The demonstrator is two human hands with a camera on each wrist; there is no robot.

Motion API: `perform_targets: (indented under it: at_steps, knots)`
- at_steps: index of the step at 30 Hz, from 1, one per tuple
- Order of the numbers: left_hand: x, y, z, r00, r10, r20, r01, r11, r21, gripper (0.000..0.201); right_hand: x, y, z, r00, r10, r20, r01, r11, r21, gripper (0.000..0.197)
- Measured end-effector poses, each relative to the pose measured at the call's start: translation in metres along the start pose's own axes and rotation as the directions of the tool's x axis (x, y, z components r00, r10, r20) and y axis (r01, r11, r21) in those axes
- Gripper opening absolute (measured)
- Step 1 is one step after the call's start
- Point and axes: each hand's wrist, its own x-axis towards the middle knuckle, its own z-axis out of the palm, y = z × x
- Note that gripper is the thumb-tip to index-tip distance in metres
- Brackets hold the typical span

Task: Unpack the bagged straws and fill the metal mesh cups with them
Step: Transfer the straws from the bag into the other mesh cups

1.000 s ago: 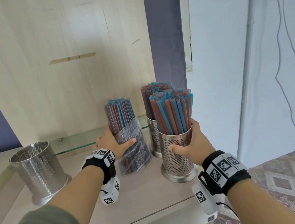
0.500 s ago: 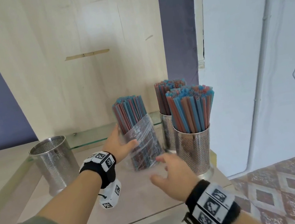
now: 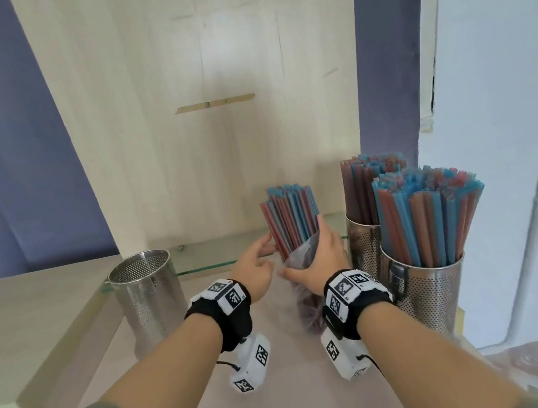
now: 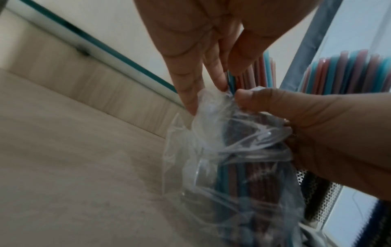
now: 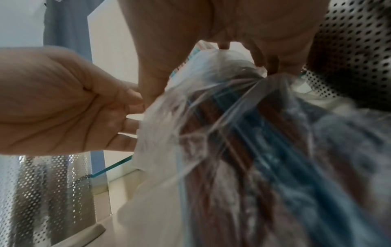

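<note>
The right hand (image 3: 317, 262) wraps the clear bag (image 3: 304, 306) from the right side, thumb and fingers pinching its bunched rim just where the bundle of straws (image 3: 291, 216) emerges. The left hand (image 3: 256, 268) lies against the bundle's left side with its fingers fairly straight, the tips touching the plastic rim rather than gripping it. The bag stands upright on the surface (image 3: 68, 311), between the empty mesh cup (image 3: 147, 293) on the left and two filled cups (image 3: 425, 296) just to its right. The straws' long axis runs vertically, tops well clear of the bag, so the plastic probably has to slide down while the bundle is lifted straight up. The empty cup sits on the left hand's side, nearer to it than to the right.
</note>
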Motion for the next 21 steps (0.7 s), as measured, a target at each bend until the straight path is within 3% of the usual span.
perform_targets:
  at_steps: [3,7,10,13,15,18,21]
  knots:
    - [0.007,-0.005,0.001,1.0,-0.012,-0.005,0.011,1.0,-0.021,0.057,0.005,0.001,0.006,0.999,0.049,0.01,-0.049,0.998,-0.037,0.145]
    - [0.009,0.0,0.007,0.996,0.03,0.079,-0.02,0.992,-0.128,0.056,0.01,0.001,0.01,0.996,0.074,-0.045,-0.076,0.996,-0.04,0.148]
    - [0.014,0.011,0.007,0.998,0.013,0.067,0.001,0.979,-0.204,0.056,0.016,-0.001,0.015,0.986,0.101,-0.132,-0.093,0.993,0.066,0.146]
    - [0.015,0.019,0.003,0.991,0.037,0.127,-0.021,0.993,-0.12,0.055,0.015,-0.002,0.02,0.971,0.124,-0.207,-0.084,0.978,0.192,0.141]
    - [0.013,0.016,-0.005,0.991,0.044,0.13,-0.049,0.998,0.032,0.052,0.014,-0.003,0.021,0.97,0.141,-0.196,-0.105,0.978,0.182,0.138]
    - [0.001,0.01,-0.029,0.984,0.164,-0.076,-0.13,0.935,0.329,0.048,0.016,-0.002,0.019,0.97,0.166,-0.176,-0.138,0.977,0.162,0.136]
    - [-0.023,0.007,-0.064,0.888,0.284,-0.363,-0.075,0.866,0.495,0.049,0.018,-0.003,0.018,0.974,0.171,-0.148,-0.15,0.978,0.143,0.135]
